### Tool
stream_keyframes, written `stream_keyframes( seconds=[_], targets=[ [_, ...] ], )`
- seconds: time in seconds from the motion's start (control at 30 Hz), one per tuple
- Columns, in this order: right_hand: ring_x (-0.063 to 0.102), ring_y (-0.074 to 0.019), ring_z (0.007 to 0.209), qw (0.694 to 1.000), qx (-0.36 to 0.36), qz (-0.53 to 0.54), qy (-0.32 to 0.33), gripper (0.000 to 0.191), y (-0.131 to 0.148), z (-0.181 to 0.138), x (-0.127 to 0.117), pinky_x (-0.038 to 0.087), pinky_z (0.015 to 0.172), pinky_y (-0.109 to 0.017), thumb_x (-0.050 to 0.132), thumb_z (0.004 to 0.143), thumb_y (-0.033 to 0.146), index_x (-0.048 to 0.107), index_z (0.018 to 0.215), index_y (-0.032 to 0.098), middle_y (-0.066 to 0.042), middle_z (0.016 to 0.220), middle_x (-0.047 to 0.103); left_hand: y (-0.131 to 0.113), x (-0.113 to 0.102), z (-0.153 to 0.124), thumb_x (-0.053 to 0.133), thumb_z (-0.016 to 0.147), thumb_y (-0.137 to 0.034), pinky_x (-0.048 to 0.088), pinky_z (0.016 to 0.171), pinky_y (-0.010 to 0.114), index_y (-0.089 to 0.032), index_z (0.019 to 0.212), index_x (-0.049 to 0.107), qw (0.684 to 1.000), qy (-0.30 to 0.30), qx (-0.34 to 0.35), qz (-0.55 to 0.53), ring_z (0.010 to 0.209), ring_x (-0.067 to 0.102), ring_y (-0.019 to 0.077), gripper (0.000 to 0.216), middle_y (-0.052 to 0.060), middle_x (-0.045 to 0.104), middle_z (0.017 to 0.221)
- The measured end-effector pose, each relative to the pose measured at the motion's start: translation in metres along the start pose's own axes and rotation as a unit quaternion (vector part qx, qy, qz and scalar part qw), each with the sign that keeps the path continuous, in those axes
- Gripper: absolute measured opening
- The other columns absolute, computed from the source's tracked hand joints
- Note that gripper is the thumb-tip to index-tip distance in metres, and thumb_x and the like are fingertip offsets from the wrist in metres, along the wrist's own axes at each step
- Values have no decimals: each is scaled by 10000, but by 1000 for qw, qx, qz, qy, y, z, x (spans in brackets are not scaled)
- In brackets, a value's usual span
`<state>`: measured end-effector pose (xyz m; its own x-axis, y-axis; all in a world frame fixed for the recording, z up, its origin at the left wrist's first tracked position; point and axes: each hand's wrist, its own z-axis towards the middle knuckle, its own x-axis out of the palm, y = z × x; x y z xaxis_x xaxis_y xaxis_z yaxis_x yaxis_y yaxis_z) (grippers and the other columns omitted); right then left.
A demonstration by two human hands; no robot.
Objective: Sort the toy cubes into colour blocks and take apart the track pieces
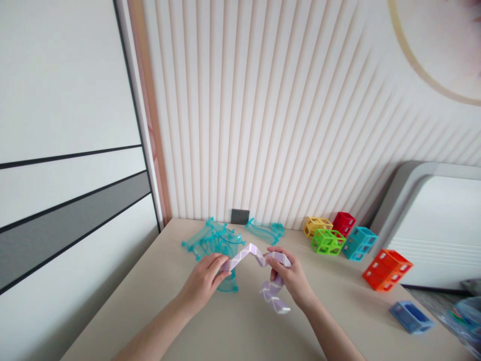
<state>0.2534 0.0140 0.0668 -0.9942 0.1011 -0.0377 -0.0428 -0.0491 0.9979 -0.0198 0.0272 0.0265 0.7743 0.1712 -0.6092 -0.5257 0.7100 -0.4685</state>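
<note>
A lilac and white snake puzzle (251,250) stretches in a zigzag between my two hands above the table. My left hand (205,276) pinches its left end between thumb and fingers. Further along, my right hand (287,273) is closed around a middle section. From there the other end of the puzzle hangs down below the right hand in a bent chain. Behind and partly under my left hand lies a pile of clear teal plastic track pieces (216,238).
More teal pieces (265,230) lie by the wall below a dark socket (239,216). On the right of the table (180,331) stand yellow (317,226), green (328,242), red (343,223), turquoise (359,244), orange (387,271) and blue (411,317) block frames. A grey-white headboard (432,225) stands beyond.
</note>
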Motion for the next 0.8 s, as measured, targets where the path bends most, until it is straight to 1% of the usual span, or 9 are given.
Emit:
stream_keyframes(
  seconds=[0.13,0.27,0.47,0.6,0.7,0.8],
  targets=[
    [513,-124,411,1000,2,16,1,555,-3,1,0,341,415,-221,837,653,568,697,995,154,-5,540,669,-1,2,-1,550,988,-352,549,907,344,-253,1208,628,999,8,-25,-35,1004,688,236,254,74,715,1058],
    [518,-115,423,999,5,33,4,525,-1,-1,0,348,425,-223,846,658,538,701,995,162,-32,648,728,-3,2,0,552,984,-340,545,884,324,-236,1179,628,996,11,-46,-80,989,679,222,234,78,703,1069],
    [509,-116,416,999,8,49,1,547,3,-3,3,350,419,-232,869,627,554,713,979,166,-35,670,731,-5,1,2,611,943,-381,539,811,306,-215,1077,680,989,-13,-72,-127,886,684,218,224,69,723,973],
    [507,-104,425,998,-1,55,5,560,2,-3,3,363,417,-228,876,621,553,710,985,162,-56,747,752,-5,0,2,638,920,-409,538,778,284,-213,1061,711,980,-2,-104,-172,865,686,216,251,62,731,941],
    [501,-89,426,998,-8,61,8,541,2,-3,3,366,415,-225,878,627,539,709,976,162,-76,828,768,-6,0,2,638,912,-444,545,769,276,-208,1045,728,970,8,-131,-206,858,687,218,285,65,731,926],
    [499,-88,432,997,-13,69,7,516,2,-3,3,379,420,-232,878,637,526,710,969,168,-75,858,772,-8,0,3,632,903,-489,552,753,272,-195,1018,735,962,10,-155,-226,844,680,219,333,67,727,910]
  ],
)
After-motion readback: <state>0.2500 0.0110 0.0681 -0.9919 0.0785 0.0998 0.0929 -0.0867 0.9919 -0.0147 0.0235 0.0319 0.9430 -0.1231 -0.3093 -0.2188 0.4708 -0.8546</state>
